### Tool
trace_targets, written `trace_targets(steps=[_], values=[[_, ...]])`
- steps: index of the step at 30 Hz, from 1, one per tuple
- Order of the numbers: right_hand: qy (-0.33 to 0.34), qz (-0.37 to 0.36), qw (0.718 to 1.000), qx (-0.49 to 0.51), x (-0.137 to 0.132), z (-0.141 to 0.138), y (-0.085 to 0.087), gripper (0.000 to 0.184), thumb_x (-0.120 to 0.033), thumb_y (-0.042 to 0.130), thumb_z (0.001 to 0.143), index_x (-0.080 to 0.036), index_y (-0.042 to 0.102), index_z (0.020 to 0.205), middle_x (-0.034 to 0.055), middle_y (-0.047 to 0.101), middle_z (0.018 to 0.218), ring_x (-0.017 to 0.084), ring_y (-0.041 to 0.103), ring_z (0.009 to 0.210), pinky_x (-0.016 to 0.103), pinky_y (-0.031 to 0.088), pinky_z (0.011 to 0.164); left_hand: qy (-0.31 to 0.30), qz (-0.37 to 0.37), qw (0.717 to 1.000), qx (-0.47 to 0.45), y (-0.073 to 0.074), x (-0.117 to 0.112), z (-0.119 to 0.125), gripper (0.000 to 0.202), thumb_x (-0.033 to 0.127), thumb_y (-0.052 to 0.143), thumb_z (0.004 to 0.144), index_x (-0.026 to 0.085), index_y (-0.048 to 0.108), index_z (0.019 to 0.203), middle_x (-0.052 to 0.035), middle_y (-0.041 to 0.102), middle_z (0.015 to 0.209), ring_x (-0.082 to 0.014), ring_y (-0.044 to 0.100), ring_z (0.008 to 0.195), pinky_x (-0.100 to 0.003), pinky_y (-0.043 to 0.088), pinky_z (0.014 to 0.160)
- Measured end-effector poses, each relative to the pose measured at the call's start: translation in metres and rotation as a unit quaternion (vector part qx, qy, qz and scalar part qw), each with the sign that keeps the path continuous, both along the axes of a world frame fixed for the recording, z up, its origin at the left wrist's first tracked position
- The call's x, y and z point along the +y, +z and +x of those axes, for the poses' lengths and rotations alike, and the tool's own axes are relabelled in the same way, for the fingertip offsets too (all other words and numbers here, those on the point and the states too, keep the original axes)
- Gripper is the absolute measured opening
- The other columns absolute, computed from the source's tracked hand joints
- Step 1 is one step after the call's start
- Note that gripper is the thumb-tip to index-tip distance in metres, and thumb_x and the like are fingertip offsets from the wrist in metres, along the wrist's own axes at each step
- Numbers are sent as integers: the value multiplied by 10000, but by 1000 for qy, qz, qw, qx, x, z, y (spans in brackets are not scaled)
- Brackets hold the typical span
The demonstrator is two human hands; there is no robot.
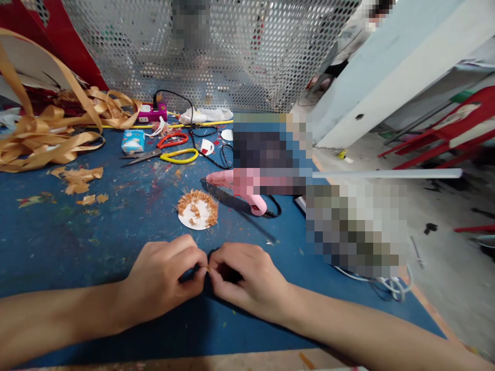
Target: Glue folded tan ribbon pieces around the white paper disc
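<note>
My left hand [166, 273] and my right hand [251, 281] meet low over the blue table, fingertips almost touching. Each is closed in a pinch on a tiny golden-brown ribbon piece [208, 268], mostly hidden by the fingers. Just beyond them lies a round white disc [189, 217], its edge ringed with tufts of folded golden-brown ribbon and a few more bits in its middle. A pink glue gun [221, 179] rests to the right of the disc, its nozzle pointing left and its back end blurred out.
Scissors [180, 155] with red and yellow handles lie beside a small blue box [133, 141]. Cut ribbon pieces [80, 179] and long loops of ribbon [50, 136] cover the left. A purple power socket [152, 113] stands at the back, before a perforated metal panel [216, 56].
</note>
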State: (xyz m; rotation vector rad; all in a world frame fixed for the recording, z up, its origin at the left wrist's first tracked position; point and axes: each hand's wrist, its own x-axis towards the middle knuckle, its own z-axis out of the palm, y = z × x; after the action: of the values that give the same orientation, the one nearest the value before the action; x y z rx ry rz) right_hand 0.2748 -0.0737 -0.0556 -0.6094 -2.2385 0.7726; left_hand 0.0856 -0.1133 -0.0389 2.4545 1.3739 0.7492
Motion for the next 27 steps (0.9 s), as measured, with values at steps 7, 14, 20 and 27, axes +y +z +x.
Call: trace_targets(steps=[7, 14, 20, 27], values=[[-2, 24, 1000, -14, -4, 0, -4, 117, -117, 519, 804, -179, 560, 713, -20, 553, 583, 91, 468, 529, 206, 368, 514, -21, 107, 987, 115, -2, -3, 2, 359, 206, 369, 957, 209, 592, 675, 17, 560, 591, -142, 526, 503, -284, 371, 511], [-31, -212, 976, 38, 5, 3, 12, 144, -253, 591, 734, -207, 459, 700, -63, 434, 596, 72, 379, 512, 191, 319, 468, -33, 104, 989, 99, 1, -4, -7, 217, 197, 453, 928, 220, 621, 793, 30, 614, 666, -132, 538, 542, -273, 369, 535], [5, -168, 985, 33, 11, 3, 8, 28, -176, 602, 788, -191, 579, 789, -18, 531, 715, 94, 480, 614, 211, 398, 552, 21, -27, 998, -46, -1, 4, -9, 146, 150, 522, 850, 199, 630, 764, 48, 561, 656, -65, 499, 505, -181, 374, 507], [22, -136, 990, 24, 11, 2, 1, 20, -186, 636, 841, -186, 621, 829, -2, 575, 752, 101, 535, 670, 207, 444, 593, 15, -63, 996, -57, 0, 5, -8, 146, 155, 528, 840, 191, 643, 758, 41, 564, 663, -65, 509, 506, -168, 392, 509]])
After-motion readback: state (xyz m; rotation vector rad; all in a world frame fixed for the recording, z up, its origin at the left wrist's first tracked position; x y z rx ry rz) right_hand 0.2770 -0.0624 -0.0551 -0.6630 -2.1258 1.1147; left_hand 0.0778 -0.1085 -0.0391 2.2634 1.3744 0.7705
